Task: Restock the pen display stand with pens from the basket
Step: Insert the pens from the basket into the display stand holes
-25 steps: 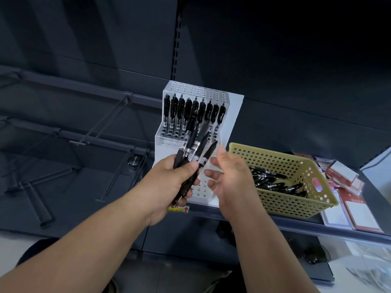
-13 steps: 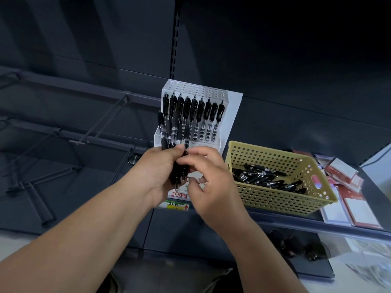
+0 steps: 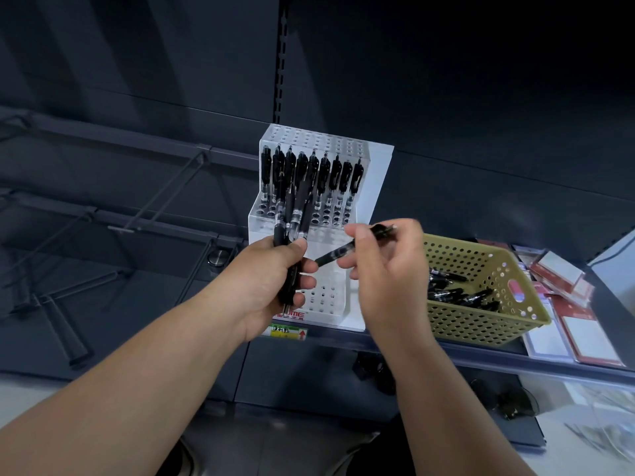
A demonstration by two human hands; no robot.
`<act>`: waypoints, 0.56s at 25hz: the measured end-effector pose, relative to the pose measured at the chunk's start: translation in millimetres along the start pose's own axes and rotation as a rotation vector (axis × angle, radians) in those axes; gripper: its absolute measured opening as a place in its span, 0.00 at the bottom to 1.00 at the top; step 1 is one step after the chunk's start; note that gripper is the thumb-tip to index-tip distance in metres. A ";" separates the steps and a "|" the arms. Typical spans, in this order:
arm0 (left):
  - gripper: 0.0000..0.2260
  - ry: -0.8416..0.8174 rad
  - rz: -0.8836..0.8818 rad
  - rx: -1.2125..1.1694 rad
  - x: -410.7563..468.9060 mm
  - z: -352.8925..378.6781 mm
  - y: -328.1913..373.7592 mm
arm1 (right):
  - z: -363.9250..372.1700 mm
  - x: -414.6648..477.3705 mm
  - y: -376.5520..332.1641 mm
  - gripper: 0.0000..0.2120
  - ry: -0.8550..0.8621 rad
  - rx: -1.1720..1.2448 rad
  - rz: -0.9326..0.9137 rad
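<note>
Right hand (image 3: 388,269) pinches one pen (image 3: 337,253)

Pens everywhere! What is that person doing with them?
A person is filling the white pen stand. Their left hand grips a bunch of black pens in front of it, and their right hand pinches a single pen. One upper row holds pens; lower holes are empty. More pens lie in the yellow basket.

Red-framed cards (image 3: 584,338) on dark shelf (image 3: 481,359), yellow-green edge label (image 3: 288,332), metal brackets (image 3: 65,324) left
</note>
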State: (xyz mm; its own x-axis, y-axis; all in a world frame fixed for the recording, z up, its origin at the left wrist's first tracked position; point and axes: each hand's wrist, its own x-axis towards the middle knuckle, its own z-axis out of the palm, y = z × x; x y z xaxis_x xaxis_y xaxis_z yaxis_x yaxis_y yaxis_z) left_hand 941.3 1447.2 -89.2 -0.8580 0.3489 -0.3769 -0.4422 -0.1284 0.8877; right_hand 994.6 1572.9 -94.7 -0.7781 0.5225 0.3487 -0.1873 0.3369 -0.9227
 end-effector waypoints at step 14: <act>0.03 0.036 0.063 0.058 20.1 -7.3 12.8 | 0.4 83.4 -3.7 0.02 0.000 -0.070 0.143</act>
State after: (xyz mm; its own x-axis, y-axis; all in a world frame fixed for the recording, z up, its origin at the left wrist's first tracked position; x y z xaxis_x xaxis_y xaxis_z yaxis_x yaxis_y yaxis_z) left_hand 916.5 1445.9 -87.3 -0.8930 0.3084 -0.3278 -0.3716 -0.0944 0.9236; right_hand 930.1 1614.9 -62.2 -0.7941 0.5686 0.2145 -0.0325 0.3127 -0.9493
